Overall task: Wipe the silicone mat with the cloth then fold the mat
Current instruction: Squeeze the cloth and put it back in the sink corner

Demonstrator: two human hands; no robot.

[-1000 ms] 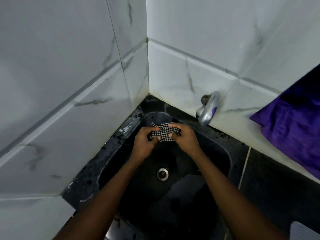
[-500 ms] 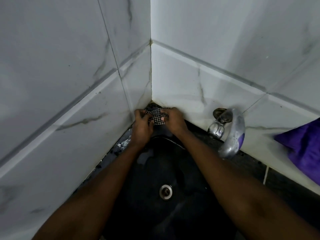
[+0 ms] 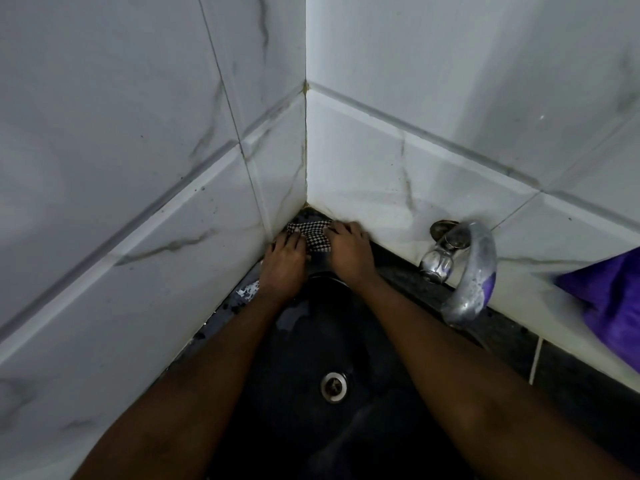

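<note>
- Cloth (image 3: pixel 313 233) lies in the back corner of the desk (image 3: pixel 505 332), behind the sink (image 3: pixel 377 344).
- Left grip (image 3: pixel 284 263) and right grip (image 3: pixel 349 252) press it, laid flat, clasping nothing.

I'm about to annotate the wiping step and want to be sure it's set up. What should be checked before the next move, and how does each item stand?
1. Cloth in hand: ok. The left hand and right hand are both on the checkered cloth, in the wall corner behind the sink.
2. Firm grip on the cloth: cannot tell, the fingers are partly hidden.
3. Silicone mat within reach: cannot tell, it is not in view.
4. Faucet off: ok, no stream visible.
5. Drain uncovered: ok.
</note>
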